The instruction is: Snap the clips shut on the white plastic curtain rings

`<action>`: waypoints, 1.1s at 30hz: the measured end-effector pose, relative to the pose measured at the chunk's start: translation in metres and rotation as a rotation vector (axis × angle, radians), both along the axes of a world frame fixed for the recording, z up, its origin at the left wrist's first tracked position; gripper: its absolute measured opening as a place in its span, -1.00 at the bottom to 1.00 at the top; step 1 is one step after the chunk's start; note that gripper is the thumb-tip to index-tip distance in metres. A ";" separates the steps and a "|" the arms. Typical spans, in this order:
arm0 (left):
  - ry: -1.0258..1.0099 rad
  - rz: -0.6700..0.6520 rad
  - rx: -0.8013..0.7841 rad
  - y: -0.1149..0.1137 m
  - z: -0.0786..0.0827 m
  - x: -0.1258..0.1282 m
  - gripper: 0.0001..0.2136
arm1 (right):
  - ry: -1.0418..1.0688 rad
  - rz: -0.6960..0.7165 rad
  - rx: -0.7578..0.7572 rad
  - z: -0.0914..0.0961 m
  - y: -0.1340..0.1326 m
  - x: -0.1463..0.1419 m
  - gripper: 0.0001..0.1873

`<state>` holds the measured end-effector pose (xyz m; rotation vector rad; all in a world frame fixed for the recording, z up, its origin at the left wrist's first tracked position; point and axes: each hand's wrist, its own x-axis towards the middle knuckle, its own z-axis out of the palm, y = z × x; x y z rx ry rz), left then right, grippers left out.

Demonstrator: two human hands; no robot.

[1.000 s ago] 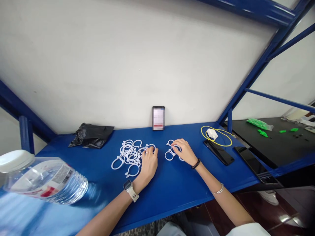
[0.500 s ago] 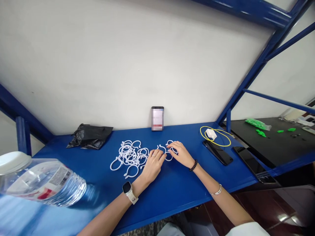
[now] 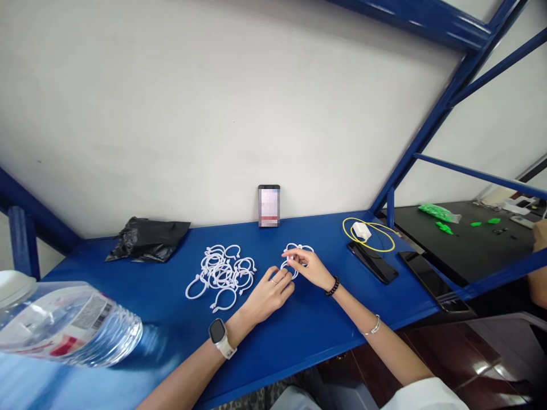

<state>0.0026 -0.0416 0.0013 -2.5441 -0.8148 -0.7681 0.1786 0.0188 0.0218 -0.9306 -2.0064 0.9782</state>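
Between my hands is a white plastic ring (image 3: 284,264), partly hidden by my fingers. My left hand (image 3: 267,295), with a watch on its wrist, is closed, its curled fingertips at the ring's near side. Thumb and fingers of my right hand (image 3: 311,269) pinch the same ring from above right. Further white rings (image 3: 306,247) lie just behind my right hand, partly covered. To the left of my left hand spreads a loose pile of several open white rings with knobbed ends (image 3: 222,274).
A phone (image 3: 269,208) leans upright on the wall. Left are a black plastic bag (image 3: 149,239) and a large water bottle (image 3: 85,324). Right lie a charger with yellow cable (image 3: 361,230), a dark phone (image 3: 372,263) and another dark device (image 3: 431,282). Another person's arm (image 3: 539,273) shows far right.
My left hand has moved slightly right, away from the pile, its fingers more curled. A ring is now between both hands. My right fingers have drawn together. The view has shifted slightly.
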 end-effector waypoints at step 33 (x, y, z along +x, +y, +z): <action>-0.668 0.161 -0.530 0.010 -0.008 -0.001 -0.83 | 0.374 0.020 -0.352 -0.001 0.003 -0.005 -0.67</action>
